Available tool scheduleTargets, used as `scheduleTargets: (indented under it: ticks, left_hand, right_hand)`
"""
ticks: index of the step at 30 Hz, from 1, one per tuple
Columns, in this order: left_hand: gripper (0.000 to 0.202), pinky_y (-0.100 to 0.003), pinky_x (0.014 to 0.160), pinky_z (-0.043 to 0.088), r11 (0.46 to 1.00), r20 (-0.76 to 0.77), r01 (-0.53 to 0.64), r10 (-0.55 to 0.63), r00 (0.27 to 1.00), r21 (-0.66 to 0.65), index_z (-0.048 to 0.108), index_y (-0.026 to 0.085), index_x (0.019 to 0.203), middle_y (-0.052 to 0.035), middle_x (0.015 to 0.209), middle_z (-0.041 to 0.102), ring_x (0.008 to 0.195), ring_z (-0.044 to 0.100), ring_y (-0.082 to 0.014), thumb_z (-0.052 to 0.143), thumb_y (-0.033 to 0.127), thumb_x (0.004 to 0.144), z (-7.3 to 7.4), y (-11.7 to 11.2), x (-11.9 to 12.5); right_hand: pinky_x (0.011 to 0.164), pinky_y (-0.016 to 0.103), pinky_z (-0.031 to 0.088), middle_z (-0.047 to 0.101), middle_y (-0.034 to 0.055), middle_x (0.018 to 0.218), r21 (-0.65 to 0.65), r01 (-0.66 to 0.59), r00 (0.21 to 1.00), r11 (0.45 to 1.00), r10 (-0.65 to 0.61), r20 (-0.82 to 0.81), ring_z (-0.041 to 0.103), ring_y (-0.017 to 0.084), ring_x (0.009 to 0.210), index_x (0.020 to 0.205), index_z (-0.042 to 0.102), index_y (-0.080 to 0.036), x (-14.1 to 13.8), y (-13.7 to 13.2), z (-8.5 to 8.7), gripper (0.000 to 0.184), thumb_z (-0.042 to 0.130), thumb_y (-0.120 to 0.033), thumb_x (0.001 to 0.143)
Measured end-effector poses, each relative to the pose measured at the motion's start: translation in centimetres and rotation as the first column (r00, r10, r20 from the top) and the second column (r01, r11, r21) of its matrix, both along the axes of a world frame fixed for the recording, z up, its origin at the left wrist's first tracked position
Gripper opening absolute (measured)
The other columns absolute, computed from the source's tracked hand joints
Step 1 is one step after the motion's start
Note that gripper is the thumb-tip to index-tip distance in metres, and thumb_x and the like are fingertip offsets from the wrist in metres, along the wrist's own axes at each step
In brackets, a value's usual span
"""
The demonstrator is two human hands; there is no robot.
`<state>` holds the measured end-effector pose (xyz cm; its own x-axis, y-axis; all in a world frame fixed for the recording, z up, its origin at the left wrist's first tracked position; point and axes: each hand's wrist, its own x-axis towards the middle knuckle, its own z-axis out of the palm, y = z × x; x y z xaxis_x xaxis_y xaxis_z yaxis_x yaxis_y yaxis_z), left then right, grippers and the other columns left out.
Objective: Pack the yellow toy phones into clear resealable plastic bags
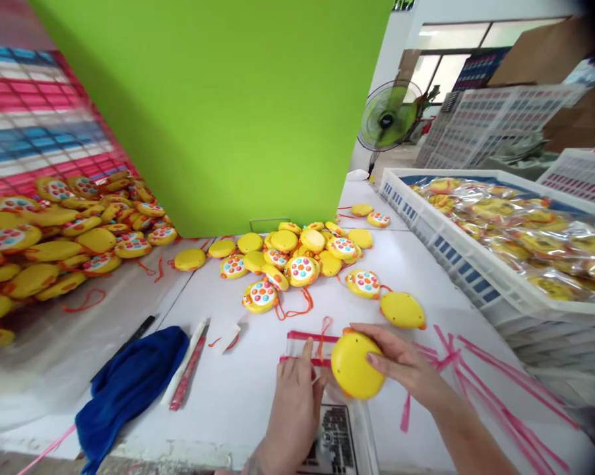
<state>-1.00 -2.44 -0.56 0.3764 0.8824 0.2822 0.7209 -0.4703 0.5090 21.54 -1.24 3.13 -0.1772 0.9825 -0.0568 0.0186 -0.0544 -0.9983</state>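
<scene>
Yellow toy (pixel 357 365) btwn hands (pixel 295 415) (pixel 401 359) (red cord (pixel 322 336))

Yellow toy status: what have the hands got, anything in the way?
Right hand gripping yellow round toy, plain back showing. Left hand at clear plastic bag, red-banded. Red cord looped by the bag's top edge.

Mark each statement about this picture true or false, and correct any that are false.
1. The right hand holds a round yellow toy. True.
2. A blue cloth lies to the right of the hands. False: it lies to their left.
3. The white crate holds toys in clear bags. True.
4. The fan lies flat on the table. False: it stands upright beyond the table.
</scene>
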Motion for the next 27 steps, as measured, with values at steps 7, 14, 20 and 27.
scheduleTargets:
  ticks: [7, 14, 20, 27]
  left_hand:
    - [0.033, -0.038, 0.083, 0.039, 0.978, -0.06, 0.202, -0.199, 0.978, 0.058, 0.058, 0.023, 0.114, -0.004, 0.098, 0.062, 0.089, 0.051, -0.0204, 0.051, 0.005, 0.087, 0.6, -0.3, 0.1]
    - [0.011, -0.038, 0.079, 0.04, 0.976, 0.147, 0.061, -0.093, 0.985, 0.209, 0.061, 0.019, 0.088, -0.0037, 0.085, 0.061, 0.083, 0.051, -0.0205, 0.053, 0.012, 0.089, 1.2, -0.2, 0.0]
    - [0.015, -0.044, 0.098, 0.041, 0.995, 0.235, 0.045, -0.065, 0.97, 0.09, 0.06, 0.02, 0.096, -0.0086, 0.122, 0.053, 0.117, 0.046, -0.0242, 0.053, 0.011, 0.088, 1.1, 0.1, -0.5]
    - [0.008, -0.048, 0.105, 0.038, 0.979, 0.292, 0.092, -0.036, 0.956, -0.182, 0.059, 0.021, 0.091, -0.0097, 0.129, 0.049, 0.125, 0.042, -0.0246, 0.052, 0.017, 0.089, 1.4, 0.5, -1.0]
  right_hand:
    - [0.1, 0.041, 0.046, 0.057, 0.0099, 0.133, 0.042, 0.234, 0.972, 0.971, -0.235, 0.027, 0.055, 0.025, 0.118, 0.125, 0.055, -0.023, -2.7, 1.5, -1.7, 0.045, 0.061, -0.044, 0.085]
    - [0.103, 0.043, 0.042, 0.063, 0.0061, 0.125, 0.046, -0.187, 0.944, 0.981, 0.167, 0.285, 0.057, 0.024, 0.115, 0.127, 0.059, -0.025, -5.4, 1.4, -0.7, 0.04, 0.045, -0.044, 0.095]
    - [0.098, 0.04, 0.044, 0.064, 0.0096, 0.118, 0.172, -0.024, 0.877, 0.985, -0.062, 0.476, 0.057, 0.023, 0.113, 0.117, 0.064, -0.022, -4.7, 0.4, -0.4, 0.037, 0.042, -0.041, 0.095]
    - [0.072, 0.03, 0.049, 0.068, 0.002, 0.09, -0.099, -0.068, 0.841, 0.993, 0.111, 0.529, 0.064, 0.019, 0.08, 0.128, 0.053, -0.023, -3.6, -2.7, 0.6, 0.042, 0.052, -0.042, 0.09]
